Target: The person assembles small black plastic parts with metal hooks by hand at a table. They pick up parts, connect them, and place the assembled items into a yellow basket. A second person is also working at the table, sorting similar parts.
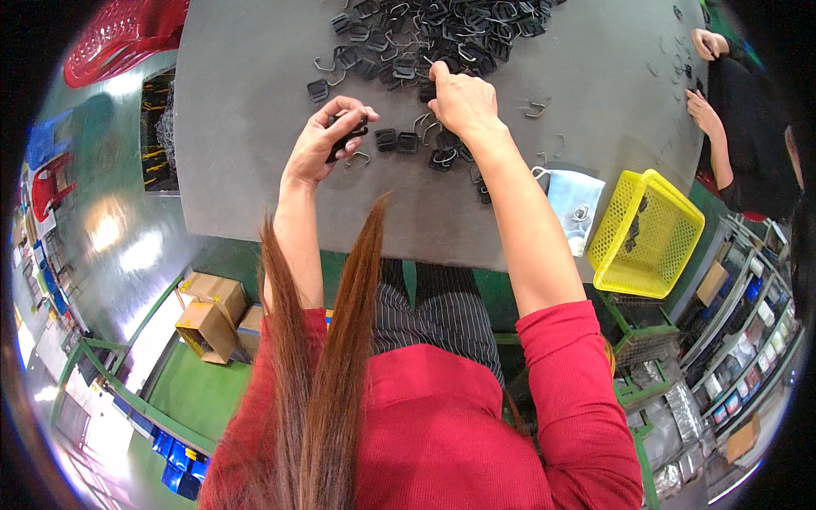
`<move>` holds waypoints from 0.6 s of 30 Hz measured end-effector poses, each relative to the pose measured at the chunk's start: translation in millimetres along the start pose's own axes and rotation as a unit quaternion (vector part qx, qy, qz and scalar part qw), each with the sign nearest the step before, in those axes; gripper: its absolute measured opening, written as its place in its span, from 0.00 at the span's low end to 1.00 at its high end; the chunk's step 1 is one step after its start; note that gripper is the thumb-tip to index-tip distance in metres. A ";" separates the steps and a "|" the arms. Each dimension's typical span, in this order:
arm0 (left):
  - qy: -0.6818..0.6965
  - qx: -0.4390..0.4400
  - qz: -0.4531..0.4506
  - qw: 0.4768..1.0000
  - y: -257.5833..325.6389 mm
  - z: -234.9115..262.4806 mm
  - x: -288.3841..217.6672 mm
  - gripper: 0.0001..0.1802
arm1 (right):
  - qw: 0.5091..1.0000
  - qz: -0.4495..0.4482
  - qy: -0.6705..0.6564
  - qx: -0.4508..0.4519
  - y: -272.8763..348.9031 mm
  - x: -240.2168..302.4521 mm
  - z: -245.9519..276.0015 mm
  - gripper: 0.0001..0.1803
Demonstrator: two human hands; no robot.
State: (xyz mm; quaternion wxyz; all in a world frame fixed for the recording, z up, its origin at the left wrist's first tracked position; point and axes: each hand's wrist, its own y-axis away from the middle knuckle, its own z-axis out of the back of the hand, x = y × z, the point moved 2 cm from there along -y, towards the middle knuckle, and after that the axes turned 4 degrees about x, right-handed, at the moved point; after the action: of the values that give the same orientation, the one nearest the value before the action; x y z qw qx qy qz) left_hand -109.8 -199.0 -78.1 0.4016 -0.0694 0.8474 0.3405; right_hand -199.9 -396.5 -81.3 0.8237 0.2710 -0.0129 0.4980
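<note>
In my left hand [321, 140], fingers curl around black plastic buckles [347, 136]; how many is hidden. My right hand [463, 100] reaches to the near edge of a big pile of black buckles [442, 34], many with bent silver wire hooks. Its fingers are curled with the index at the pile, and the fingertips hide what they may pinch. Between my hands lie two loose black buckles [396, 141] side by side. A small cluster of buckles with wire hooks [445, 153] sits under my right wrist. One buckle [319, 90] lies apart at the pile's left.
The grey table [246, 102] carries everything. Right of my forearm lie a light blue pouch-like item [571, 200] and a yellow basket [646, 234] with a few black pieces. Loose wire hooks [535, 107] lie nearby. At the right edge, another person's hands [705, 110] handle small parts.
</note>
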 end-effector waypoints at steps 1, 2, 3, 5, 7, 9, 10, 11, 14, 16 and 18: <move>-0.014 -0.029 -0.005 0.999 -3.5 6.7 4.7 0.08 | 1.000 -0.009 -0.010 0.001 1.1 0.9 0.1 0.15; -0.211 -0.075 0.050 0.973 -4.5 8.9 5.4 0.12 | 1.000 -0.018 -0.019 0.001 3.8 1.4 1.7 0.16; -0.376 -0.083 -0.082 0.919 -7.5 8.3 15.6 0.16 | 0.999 -0.028 -0.029 0.000 5.7 0.9 3.3 0.17; -0.589 -0.131 -0.020 0.797 6.4 -27.1 4.6 0.19 | 0.996 -0.059 -0.073 0.009 9.0 -6.9 4.2 0.17; -0.649 -0.134 -0.046 0.748 9.6 -30.0 20.3 0.22 | 0.992 -0.067 -0.106 0.010 17.7 -13.5 8.1 0.17; -0.666 -0.126 -0.088 0.730 7.1 -25.3 32.7 0.23 | 0.983 -0.079 -0.167 0.015 24.6 -27.0 1.7 0.13; -0.653 -0.123 -0.007 0.747 4.3 -33.5 24.1 0.18 | 0.972 -0.092 -0.212 0.032 31.4 -35.5 1.1 0.13; -0.625 -0.108 0.008 0.773 1.5 -39.4 19.4 0.17 | 0.959 -0.106 -0.258 0.047 40.0 -45.7 -0.3 0.13; -0.480 -0.041 0.069 0.873 -12.4 -65.3 12.6 0.12 | 0.847 -0.138 -0.513 -0.028 88.4 -84.3 1.8 0.11; -0.432 0.056 0.040 0.899 -29.9 -119.3 19.2 0.12 | 0.771 -0.170 -0.603 -0.118 141.9 -113.2 16.5 0.10; -0.408 0.130 0.011 0.904 -40.1 -189.2 31.4 0.13 | 0.736 -0.235 -0.601 -0.205 203.3 -146.5 35.1 0.10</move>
State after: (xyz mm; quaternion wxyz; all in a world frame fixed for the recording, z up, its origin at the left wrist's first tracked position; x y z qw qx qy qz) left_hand -234.9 -344.2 -37.5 0.7136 0.1382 0.6471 0.2302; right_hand -433.2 -459.2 -5.9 0.7710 0.3330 -0.5428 0.0069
